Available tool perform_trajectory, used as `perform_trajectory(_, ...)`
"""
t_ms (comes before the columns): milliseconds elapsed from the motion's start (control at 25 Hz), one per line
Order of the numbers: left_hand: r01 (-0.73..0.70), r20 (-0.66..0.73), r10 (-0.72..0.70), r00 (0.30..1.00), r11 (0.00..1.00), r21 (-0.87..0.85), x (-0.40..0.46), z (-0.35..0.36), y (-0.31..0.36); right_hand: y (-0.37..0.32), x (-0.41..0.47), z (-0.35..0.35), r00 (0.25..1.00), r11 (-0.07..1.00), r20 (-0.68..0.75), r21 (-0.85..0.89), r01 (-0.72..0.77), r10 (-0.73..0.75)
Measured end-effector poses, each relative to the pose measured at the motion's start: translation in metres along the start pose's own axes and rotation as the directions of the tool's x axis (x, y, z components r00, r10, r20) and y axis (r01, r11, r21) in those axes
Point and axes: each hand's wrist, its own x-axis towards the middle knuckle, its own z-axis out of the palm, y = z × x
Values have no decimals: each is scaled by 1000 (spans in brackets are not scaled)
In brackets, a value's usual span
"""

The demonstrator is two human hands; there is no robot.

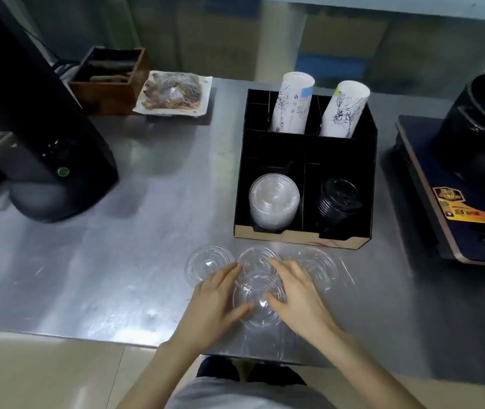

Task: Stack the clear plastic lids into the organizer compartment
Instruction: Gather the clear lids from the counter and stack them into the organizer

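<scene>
Several clear plastic lids lie on the steel counter in front of the black organizer (371, 184). Both hands hold a small stack of clear lids (257, 302) near the counter's front edge: my left hand (214, 302) grips its left side and my right hand (297, 296) its right side. Loose lids rest behind them: a left lid (206, 262), a middle lid (257, 259) and a right lid (319, 265). The organizer's front left compartment holds a leaning stack of clear lids (273, 202).
Black lids (337, 202) fill the organizer's front right compartment, and two paper cup stacks (291, 101) (344, 110) stand in the back. A black machine (37, 137) is at the left, an induction cooker with a pot (477, 137) at the right, a wrapped food tray (173, 93) behind.
</scene>
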Motion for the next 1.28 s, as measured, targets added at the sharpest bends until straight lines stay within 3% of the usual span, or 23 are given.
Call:
perform_trajectory(320, -72, 70, 59, 996, 977, 200, -7, 22, -9, 1, -2, 12, 997, 996, -9, -41, -76, 76)
perform_trajectory(560, -108, 92, 88, 992, 965, 241, -9, 28, -10, -2, -4, 11, 995, 995, -3, -6, -96, 96)
perform_trajectory(960, -150, 3, 151, 989, 983, 105, -1, 17, 0, 4, 0, -9, 991, 974, -109, 219, -50, 76)
perform_trajectory(1280, -184, -83, 185, 979, 983, 22, 27, -17, 25, -4, 19, -49, 963, 965, -267, 259, 35, 36)
